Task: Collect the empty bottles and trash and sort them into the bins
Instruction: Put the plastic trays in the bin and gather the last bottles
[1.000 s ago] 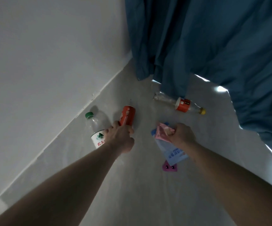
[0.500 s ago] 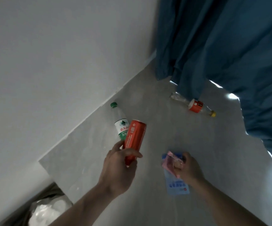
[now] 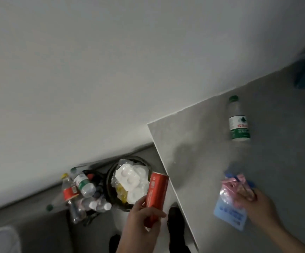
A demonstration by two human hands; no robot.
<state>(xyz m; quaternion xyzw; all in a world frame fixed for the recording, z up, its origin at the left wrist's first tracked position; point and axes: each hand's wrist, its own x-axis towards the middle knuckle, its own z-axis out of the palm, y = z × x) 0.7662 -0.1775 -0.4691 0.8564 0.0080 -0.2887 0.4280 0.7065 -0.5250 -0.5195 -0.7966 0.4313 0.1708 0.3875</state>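
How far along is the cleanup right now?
Partly done. One bin already holds white packaging, and the container beside it holds plastic bottles. In hand: the left hand grips a red can near the bins; the right hand holds pink and blue wrappers. Left: the green-capped bottle lies on the grey surface.

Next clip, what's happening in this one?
A person is clearing litter off a grey table. The left hand grips a red can above two floor bins; the right hand holds pink and blue wrappers. A green-capped bottle lies on the table.
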